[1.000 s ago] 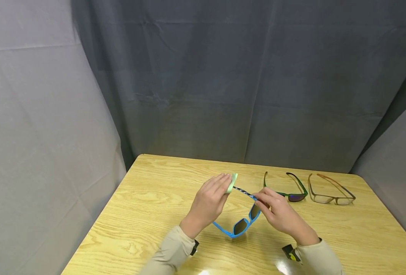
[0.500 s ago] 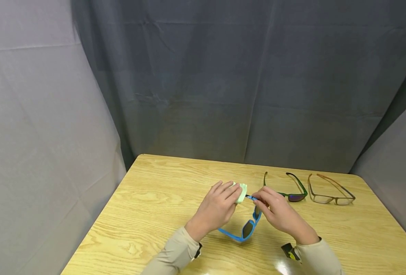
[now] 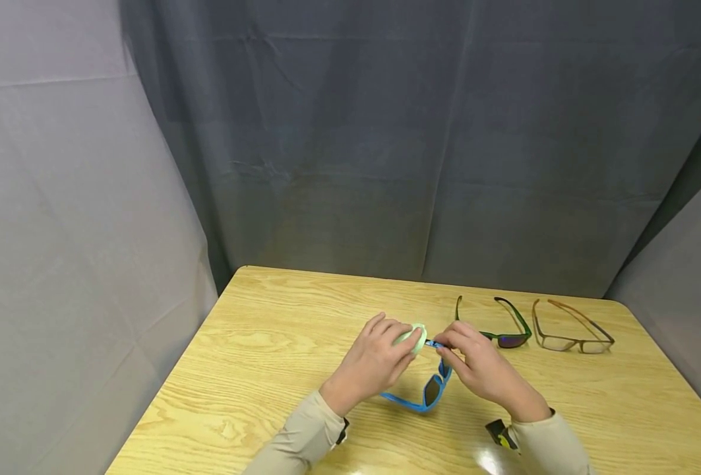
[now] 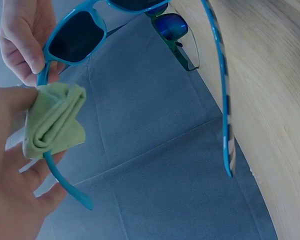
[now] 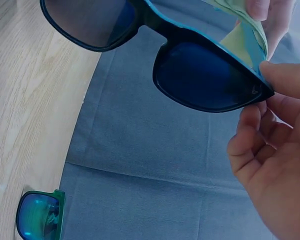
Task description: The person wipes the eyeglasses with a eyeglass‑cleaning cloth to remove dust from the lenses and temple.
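Blue-framed sunglasses (image 3: 432, 390) with dark lenses are held up above the table between both hands. My right hand (image 3: 483, 369) pinches them at the hinge corner, thumb against the frame, as the right wrist view shows with the dark lens (image 5: 205, 77). In my left hand (image 3: 370, 359) is a folded pale green cloth (image 4: 55, 120), wrapped around one temple arm near that hinge. The tip of this temple arm (image 4: 70, 187) sticks out beyond the cloth. The other temple arm (image 4: 224, 95), blue with a striped inner side, extends free.
Green-framed sunglasses (image 3: 512, 341) lie with arms unfolded on the wooden table (image 3: 255, 356), partly behind the right hand. Beside them to the right are clear-lens eyeglasses (image 3: 578, 346) with brownish arms. A dark grey curtain (image 3: 338, 165) hangs behind the table.
My left hand has slid the cloth rightward along the temple arm, from near its tip toward the hinge. The sunglasses have turned slightly; the right hand stays almost in place.
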Available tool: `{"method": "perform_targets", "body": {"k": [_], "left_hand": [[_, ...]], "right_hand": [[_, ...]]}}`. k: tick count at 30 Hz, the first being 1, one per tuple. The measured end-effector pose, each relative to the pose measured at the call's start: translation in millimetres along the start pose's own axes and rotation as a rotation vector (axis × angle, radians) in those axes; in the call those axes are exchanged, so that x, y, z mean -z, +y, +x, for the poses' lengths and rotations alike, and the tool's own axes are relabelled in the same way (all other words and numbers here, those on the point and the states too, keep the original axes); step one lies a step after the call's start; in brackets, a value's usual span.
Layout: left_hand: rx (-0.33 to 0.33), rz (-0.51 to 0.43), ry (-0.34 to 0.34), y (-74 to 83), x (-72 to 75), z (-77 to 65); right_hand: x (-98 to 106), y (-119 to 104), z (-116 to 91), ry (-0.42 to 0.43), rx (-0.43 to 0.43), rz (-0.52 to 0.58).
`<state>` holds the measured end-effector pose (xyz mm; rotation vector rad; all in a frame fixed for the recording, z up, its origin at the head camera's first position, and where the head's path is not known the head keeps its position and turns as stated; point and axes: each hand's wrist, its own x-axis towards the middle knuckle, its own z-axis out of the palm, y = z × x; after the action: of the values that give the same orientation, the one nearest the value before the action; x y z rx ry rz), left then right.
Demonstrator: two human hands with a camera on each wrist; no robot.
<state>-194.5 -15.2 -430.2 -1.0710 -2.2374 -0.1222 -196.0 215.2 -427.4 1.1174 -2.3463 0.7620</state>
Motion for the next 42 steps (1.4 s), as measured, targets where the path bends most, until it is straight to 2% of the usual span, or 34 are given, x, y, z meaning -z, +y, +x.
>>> {"method": "perform_targets", "body": {"k": [5, 9, 14, 20, 33, 42], "left_hand": [[-0.02, 0.005, 0.03, -0.2, -2.5, 1.2], [-0.025, -0.018, 0.078, 1.1, -4.5, 2.5], [-0.023, -0.005, 0.124, 4.1, -5.8, 4.2], [-0.018, 0.075, 0.124, 8.2, -6.5, 4.9], [-0.04, 0.113, 0.151, 12.4, -7.3, 7.3], [-0.055, 0.096, 0.172, 14.4, -7.1, 8.0]], "right_hand": [[-0.1, 0.1, -0.2, -0.013, 0.007, -0.017], [-1.1, -0.3, 0.0, -0.015, 0.011, -0.004], [-2.7, -1.0, 0.5, -0.018, 0.012, 0.004], [-3.1, -1.5, 0.6, -0.024, 0.007, 0.01], [-5.1, -1.0, 0.3, -0.009, 0.015, 0.008], [-6.4, -1.5, -1.3, -0.009, 0.026, 0.023]]}}
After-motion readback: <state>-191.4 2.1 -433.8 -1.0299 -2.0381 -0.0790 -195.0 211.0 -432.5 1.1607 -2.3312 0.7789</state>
